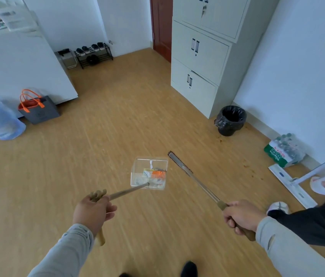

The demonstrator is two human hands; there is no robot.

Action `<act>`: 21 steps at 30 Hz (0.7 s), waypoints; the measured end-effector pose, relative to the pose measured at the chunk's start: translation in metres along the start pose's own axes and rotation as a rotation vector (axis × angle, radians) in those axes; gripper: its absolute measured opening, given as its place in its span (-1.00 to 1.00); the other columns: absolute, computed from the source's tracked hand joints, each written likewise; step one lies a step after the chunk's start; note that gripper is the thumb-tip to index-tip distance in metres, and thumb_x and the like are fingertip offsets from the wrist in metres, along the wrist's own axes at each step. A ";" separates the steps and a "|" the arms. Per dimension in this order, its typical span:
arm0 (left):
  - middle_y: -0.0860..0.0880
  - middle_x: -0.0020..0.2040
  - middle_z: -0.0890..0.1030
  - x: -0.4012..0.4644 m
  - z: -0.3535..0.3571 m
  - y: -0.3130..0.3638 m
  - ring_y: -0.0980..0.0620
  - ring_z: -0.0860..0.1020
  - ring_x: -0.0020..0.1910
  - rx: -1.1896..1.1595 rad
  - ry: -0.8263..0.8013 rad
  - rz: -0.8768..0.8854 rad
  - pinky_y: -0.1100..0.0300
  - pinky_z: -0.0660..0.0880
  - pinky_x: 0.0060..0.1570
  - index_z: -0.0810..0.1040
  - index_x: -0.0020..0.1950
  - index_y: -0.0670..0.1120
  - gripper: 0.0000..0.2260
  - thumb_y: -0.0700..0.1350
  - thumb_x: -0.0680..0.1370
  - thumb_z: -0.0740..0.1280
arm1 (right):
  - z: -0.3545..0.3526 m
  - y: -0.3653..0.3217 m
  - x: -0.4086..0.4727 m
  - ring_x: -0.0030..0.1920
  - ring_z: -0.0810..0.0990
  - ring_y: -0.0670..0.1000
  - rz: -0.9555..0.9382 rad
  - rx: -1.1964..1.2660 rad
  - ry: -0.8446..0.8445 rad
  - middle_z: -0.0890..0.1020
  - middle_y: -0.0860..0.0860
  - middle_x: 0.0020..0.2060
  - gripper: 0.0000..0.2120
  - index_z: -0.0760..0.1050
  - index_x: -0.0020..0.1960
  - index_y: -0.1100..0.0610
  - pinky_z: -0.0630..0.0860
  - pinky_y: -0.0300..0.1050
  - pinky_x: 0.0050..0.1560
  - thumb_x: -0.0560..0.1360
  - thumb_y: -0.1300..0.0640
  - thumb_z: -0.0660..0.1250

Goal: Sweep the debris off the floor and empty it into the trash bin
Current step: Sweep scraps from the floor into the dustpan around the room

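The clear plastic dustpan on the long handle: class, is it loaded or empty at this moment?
Loaded. Through the clear plastic dustpan, held by the left hand, orange and white scraps show inside. The black-lined trash bin stands apart, by the cabinet.

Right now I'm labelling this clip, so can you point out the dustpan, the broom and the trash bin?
dustpan (149, 174): head view, on its clear tray holding litter.
broom (194, 179): head view, midway along its metal handle.
trash bin (231, 121): head view, on its black liner near the rim.
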State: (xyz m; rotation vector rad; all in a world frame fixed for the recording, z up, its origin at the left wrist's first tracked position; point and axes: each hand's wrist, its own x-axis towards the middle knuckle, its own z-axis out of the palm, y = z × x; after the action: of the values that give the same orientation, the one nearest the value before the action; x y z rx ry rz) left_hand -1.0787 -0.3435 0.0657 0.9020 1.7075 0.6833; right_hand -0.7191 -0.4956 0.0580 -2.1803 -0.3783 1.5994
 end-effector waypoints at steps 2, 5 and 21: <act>-0.19 -0.14 0.71 0.016 0.002 0.011 -0.08 0.59 -0.35 0.059 -0.014 0.009 0.01 0.60 -0.19 0.58 0.04 -0.14 -0.90 -0.14 0.59 0.35 | 0.001 -0.012 0.007 -0.61 0.34 -0.04 0.012 0.007 0.016 0.43 0.08 -0.54 -0.88 0.46 -0.23 0.25 0.34 -0.28 -0.55 0.48 0.35 0.27; -0.24 -0.11 0.71 0.050 0.002 0.026 -0.01 0.42 -0.43 0.060 -0.028 -0.003 0.08 0.46 -0.34 0.61 0.00 -0.13 -0.88 -0.09 0.58 0.36 | 0.005 -0.030 0.020 -0.59 0.34 -0.02 0.032 0.017 0.040 0.44 0.10 -0.52 -0.90 0.48 -0.23 0.25 0.35 -0.27 -0.53 0.46 0.35 0.28; -0.14 -0.27 0.47 0.234 0.003 0.140 0.05 0.27 -0.57 -0.165 -0.609 -0.153 0.25 0.21 -0.59 0.42 -0.10 -0.16 -0.85 -0.11 0.61 0.29 | 0.087 -0.177 0.035 -0.62 0.34 -0.01 0.147 0.161 0.180 0.44 0.12 -0.49 -0.91 0.49 -0.14 0.28 0.34 -0.28 -0.56 0.53 0.35 0.27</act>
State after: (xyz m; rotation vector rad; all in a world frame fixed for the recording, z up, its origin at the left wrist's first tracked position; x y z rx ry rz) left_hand -1.0838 -0.0713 0.0539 0.7540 1.1430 0.3833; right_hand -0.7875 -0.3100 0.0906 -2.2472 -0.0348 1.4360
